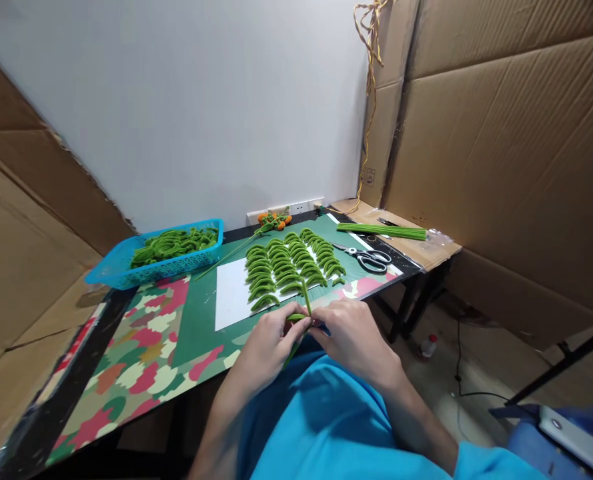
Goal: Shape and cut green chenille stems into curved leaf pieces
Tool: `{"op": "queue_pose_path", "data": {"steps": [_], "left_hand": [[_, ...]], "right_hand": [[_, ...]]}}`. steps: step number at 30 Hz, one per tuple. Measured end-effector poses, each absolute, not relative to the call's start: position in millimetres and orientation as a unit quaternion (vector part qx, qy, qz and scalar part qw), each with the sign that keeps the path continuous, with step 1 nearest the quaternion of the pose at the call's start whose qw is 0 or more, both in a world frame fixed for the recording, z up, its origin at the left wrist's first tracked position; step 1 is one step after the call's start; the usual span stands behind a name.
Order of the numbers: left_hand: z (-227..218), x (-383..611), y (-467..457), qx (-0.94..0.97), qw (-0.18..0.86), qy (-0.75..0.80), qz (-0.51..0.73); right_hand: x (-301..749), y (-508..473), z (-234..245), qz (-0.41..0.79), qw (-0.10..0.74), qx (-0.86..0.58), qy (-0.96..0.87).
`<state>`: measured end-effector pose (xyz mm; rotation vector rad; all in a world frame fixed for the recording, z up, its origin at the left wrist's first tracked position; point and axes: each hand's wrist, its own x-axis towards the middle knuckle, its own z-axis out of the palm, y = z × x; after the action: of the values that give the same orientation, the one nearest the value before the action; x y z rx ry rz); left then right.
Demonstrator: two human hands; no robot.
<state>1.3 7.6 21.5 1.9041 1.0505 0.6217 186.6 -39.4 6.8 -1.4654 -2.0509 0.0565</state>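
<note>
My left hand (280,335) and my right hand (353,333) meet at the table's near edge, fingers pinched together. Between them is a green pipe cleaner (306,298), one straight length pointing up and away from the fingertips. A bent green piece shows beside my left thumb, and a further green end hangs below that hand. Whether these are all one stem I cannot tell. Just beyond, curved green pipe cleaner pieces (277,265) lie in several columns on a white sheet (230,297). One short piece (338,281) sits apart at the right.
A blue basket (176,267) at the left holds looped green pieces. Behind the columns lies an orange-and-green pipe cleaner flower (275,220). Scissors (371,258) and a bundle of straight green pipe cleaners (382,230) are at the right. Cardboard walls (506,133) flank the table.
</note>
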Motion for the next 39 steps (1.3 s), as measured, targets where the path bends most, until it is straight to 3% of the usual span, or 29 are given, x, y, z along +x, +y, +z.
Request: {"op": "queue_pose_path", "data": {"steps": [2, 5, 8, 16, 30, 39], "left_hand": [[20, 0, 10, 0.736, 0.454, 0.421, 0.273], [15, 1, 14, 0.67, 0.492, 0.431, 0.351], [11, 4, 15, 0.63, 0.498, 0.435, 0.407], [10, 8, 9, 0.606, 0.622, 0.353, 0.349], [12, 9, 2, 0.627, 0.587, 0.352, 0.373], [7, 9, 3, 0.622, 0.586, 0.352, 0.382]], "right_hand": [[187, -36, 3, 0.048, 0.336, -0.537, -0.772], [190, -29, -4, 0.076, 0.446, -0.507, -0.733], [196, -24, -8, 0.039, 0.538, -0.443, -0.716], [209, -21, -11, 0.004, 0.538, -0.326, -0.777], [208, -21, -15, 0.113, 0.568, -0.316, -0.752], [214, -21, -18, 0.004, 0.544, -0.31, -0.78]]}}
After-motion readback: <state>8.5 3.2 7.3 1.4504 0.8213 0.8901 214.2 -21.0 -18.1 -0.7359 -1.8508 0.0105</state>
